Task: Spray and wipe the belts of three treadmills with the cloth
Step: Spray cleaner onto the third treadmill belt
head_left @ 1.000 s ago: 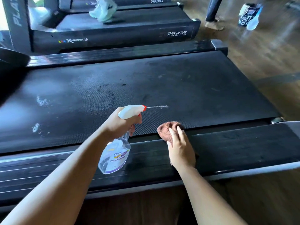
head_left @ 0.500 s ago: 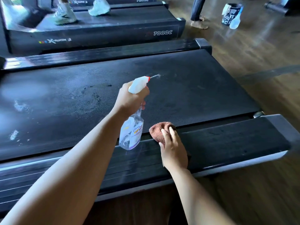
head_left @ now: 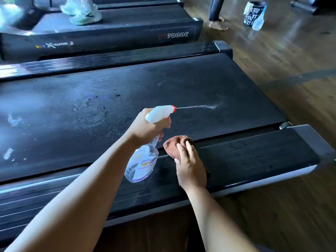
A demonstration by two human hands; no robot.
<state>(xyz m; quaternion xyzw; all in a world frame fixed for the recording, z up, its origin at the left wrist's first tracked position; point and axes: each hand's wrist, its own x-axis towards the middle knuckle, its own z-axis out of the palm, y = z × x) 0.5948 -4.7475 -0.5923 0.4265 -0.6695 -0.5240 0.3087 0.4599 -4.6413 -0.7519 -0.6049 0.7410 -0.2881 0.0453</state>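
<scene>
The left hand (head_left: 145, 128) grips the bottle (head_left: 143, 160) and squirts a jet onto the belt (head_left: 109, 106) just ahead. The right hand (head_left: 190, 170) lies flat on the cloth (head_left: 174, 144), beside the bottle. This belt looks wet, and I think the wiping is not done yet. I can't tell about the other belts.

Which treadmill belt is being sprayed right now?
The nearest belt, hit by the spray bottle in the left hand; the farther 7000C treadmill only carries someone's shoes.

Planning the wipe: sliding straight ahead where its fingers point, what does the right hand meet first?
The right hand rests on the cloth; ahead lies the belt. The spray bottle probably hangs above that line.
</scene>
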